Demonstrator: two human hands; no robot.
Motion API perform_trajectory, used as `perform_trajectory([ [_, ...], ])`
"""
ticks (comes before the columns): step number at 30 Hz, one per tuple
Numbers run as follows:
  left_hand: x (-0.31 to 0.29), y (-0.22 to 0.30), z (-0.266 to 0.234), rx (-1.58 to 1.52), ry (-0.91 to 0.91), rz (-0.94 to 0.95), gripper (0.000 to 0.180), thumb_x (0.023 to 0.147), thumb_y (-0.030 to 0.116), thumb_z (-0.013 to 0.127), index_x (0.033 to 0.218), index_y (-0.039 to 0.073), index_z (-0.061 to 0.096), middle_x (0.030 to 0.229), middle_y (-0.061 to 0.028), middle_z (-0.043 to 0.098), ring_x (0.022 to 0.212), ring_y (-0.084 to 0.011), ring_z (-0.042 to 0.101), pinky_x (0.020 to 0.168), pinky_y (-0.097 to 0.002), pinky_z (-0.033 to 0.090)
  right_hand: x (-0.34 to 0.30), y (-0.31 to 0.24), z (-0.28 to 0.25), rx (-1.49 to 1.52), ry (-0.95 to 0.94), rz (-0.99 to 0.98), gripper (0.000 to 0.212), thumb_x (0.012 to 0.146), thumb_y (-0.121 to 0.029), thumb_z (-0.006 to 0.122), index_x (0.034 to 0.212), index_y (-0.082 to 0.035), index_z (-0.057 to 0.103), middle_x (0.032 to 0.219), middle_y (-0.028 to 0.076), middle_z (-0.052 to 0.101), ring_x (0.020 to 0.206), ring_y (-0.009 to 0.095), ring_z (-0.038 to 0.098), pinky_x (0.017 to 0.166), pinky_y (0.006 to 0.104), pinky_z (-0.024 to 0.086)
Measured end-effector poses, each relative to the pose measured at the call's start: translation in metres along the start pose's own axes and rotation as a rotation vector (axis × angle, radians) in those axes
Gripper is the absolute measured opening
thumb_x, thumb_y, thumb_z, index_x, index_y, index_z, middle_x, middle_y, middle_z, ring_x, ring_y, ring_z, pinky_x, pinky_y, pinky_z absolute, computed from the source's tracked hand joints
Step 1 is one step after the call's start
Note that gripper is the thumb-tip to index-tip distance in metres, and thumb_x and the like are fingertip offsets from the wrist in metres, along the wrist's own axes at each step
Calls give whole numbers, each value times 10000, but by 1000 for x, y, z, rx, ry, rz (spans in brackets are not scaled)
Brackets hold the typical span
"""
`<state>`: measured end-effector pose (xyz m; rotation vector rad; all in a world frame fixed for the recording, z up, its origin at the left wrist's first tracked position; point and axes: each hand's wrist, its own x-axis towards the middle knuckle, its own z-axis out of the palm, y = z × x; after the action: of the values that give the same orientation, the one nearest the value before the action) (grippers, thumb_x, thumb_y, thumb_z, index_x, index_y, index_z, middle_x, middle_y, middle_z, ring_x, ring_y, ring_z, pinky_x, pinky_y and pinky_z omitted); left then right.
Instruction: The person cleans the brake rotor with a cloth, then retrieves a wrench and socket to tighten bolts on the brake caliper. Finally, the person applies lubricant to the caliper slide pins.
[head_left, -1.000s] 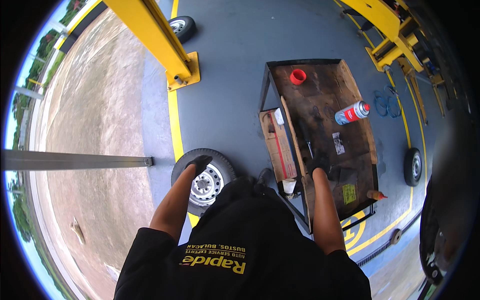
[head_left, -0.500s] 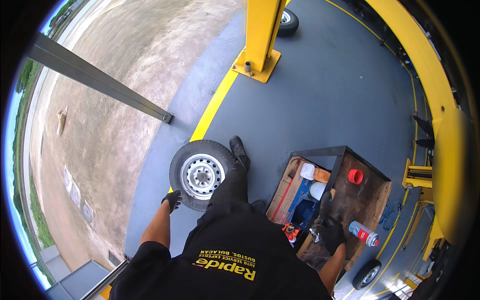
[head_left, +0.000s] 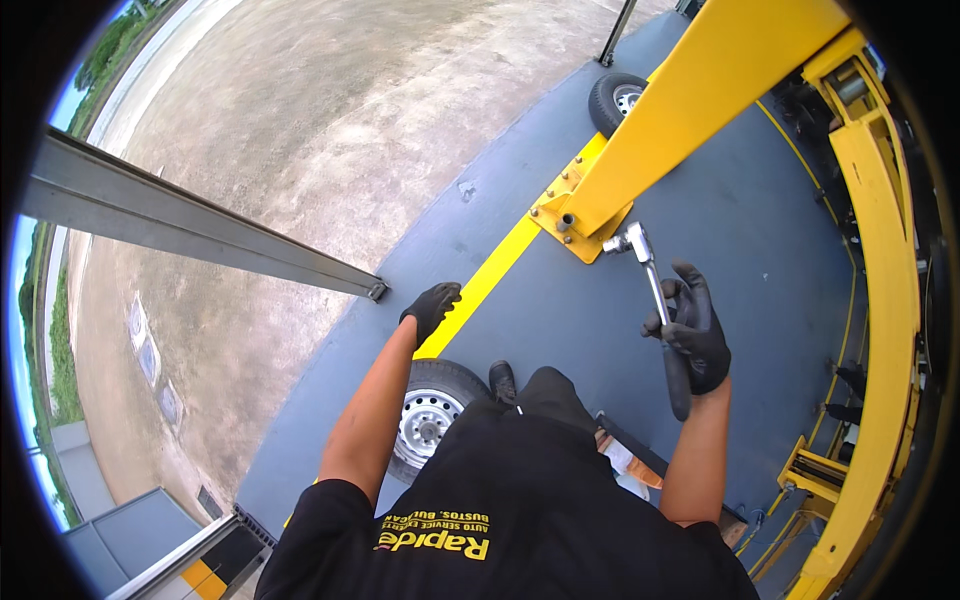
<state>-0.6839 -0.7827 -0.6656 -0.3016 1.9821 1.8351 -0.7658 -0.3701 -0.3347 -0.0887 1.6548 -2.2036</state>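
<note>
A ratchet wrench (head_left: 655,285) with a chrome head, a socket on its end and a dark grip is held up in front of me on the right. My right hand (head_left: 697,338), in a black glove, grips it around the handle, its head pointing up and away to the left. My left hand (head_left: 434,308), also gloved, hangs over the yellow floor line with loosely bent fingers apart and nothing in them. Below it a tyre on a silver steel wheel (head_left: 428,425) lies flat on the floor, partly covered by my arm and body.
Ahead stands a yellow lift post (head_left: 690,110) with a bolted base plate (head_left: 570,215); another wheel (head_left: 612,100) is behind it. A grey metal post (head_left: 220,225) rises at the left. A dark-framed cart (head_left: 640,450) is mostly hidden by my right side. Yellow lift parts (head_left: 880,250) curve along the right.
My right hand has risen from the cart and moved forward, with the ratchet wrench now plainly in it. My left hand has moved forward, away from the near wheel. The view has shifted ahead.
</note>
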Motion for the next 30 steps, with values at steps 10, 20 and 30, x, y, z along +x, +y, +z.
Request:
perform_trajectory([
  [10, 35, -56, -215, -339, 486, -560, 489, 1044, 438, 509, 1476, 209, 504, 1385, -55, 612, 1132, -250, 592, 949, -413, 458, 293, 142, -6, -313, -248, 703, 379, 916, -165, 587, 1261, -10, 614, 797, 24, 590, 650, 119, 553, 639, 283, 500],
  [20, 74, -23, -326, -727, 639, -946, 584, 1021, 526, 507, 1461, 143, 513, 1359, -104, 630, 1195, -342, 585, 1025, -535, 441, 729, 2, 289, -1225, -933, -69, 597, 872, -616, 695, 1138, -83, 654, 1070, 190, 725, 1074, 369, 682, 900, 475, 516],
  [30, 518, 152, -554, -303, 371, -783, 574, 1034, 514, 495, 1478, 150, 503, 1384, -102, 620, 1205, -324, 589, 1017, -520, 454, 950, -204, 436, -1025, -1310, -454, 562, 959, -550, 555, 1224, -67, 666, 1116, 138, 720, 975, 307, 677, 840, 446, 534],
])
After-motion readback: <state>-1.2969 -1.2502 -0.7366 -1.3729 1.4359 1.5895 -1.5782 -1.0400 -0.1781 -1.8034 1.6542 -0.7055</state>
